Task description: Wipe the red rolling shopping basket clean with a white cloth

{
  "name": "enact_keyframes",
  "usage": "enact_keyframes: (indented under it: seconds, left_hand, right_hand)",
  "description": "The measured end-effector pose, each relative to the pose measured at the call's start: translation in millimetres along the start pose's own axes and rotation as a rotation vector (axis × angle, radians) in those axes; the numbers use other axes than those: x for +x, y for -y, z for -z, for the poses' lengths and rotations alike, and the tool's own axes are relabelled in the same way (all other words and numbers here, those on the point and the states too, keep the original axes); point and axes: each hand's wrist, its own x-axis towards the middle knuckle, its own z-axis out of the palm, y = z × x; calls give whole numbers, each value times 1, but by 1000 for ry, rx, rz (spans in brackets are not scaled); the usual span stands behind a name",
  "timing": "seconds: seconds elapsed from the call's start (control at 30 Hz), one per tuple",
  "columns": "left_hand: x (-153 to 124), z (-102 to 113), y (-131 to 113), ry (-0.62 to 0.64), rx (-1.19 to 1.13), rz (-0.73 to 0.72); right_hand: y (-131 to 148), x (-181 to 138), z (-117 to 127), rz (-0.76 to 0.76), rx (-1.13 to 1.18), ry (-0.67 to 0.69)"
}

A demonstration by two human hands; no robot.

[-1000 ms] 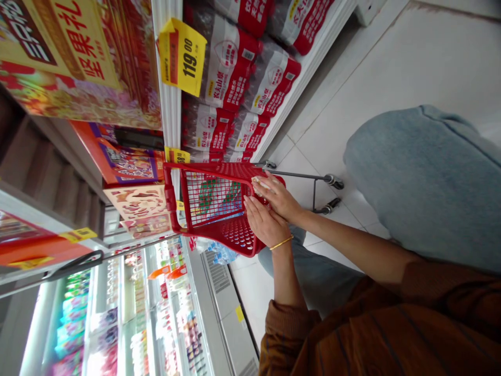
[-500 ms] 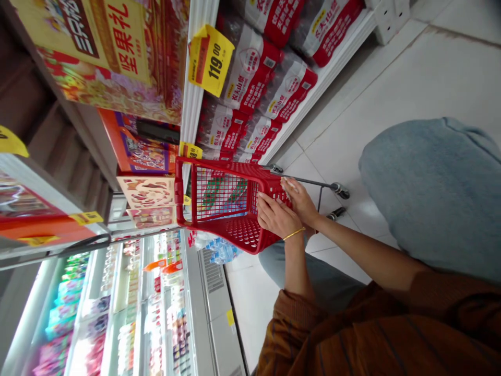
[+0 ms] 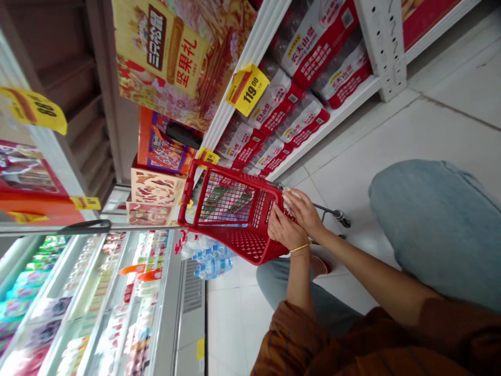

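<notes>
The view is turned sideways, with the shelf tops toward the left. A red plastic shopping cart (image 3: 230, 248) with a mesh basket stands in front of me. My left hand (image 3: 285, 230), with a gold bracelet (image 3: 299, 248) at its wrist, overlaps the cart's near end, its fingers bent and close together. Against it lies my right hand (image 3: 307, 213), fingers curled around a small white crumpled thing (image 3: 292, 193) that shows only in part. What the left fingers hold, if anything, is hidden. Whether they touch the cart's rim I cannot tell.
Packs of red-labelled water bottles (image 3: 274, 115) fill a low white shelf (image 3: 354, 90). Gift boxes (image 3: 183, 68) sit above, with yellow price tags (image 3: 248, 90). A lit cooler (image 3: 129, 303) and blue bottles (image 3: 213, 263) are behind the cart. My jeans-covered knee (image 3: 422, 214) is above pale tiles (image 3: 450, 141).
The view has swung, so the shelf, boxes and floor sit elsewhere in it. Both hands stay together by the cart's near end, and the white thing remains at the right fingers.
</notes>
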Motion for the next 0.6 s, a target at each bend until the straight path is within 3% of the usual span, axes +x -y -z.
enact_keyframes:
  seconds: [0.23,0.37,0.6]
  left_hand:
    - [-7,6,5,-2,-143,22]
    - [-13,8,5,22,-191,86]
    - [-15,11,-1,-40,-222,60]
  right_hand:
    - [15,7,5,141,39,197]
    - [19,8,4,120,16,181]
    - [29,16,8,137,-47,170]
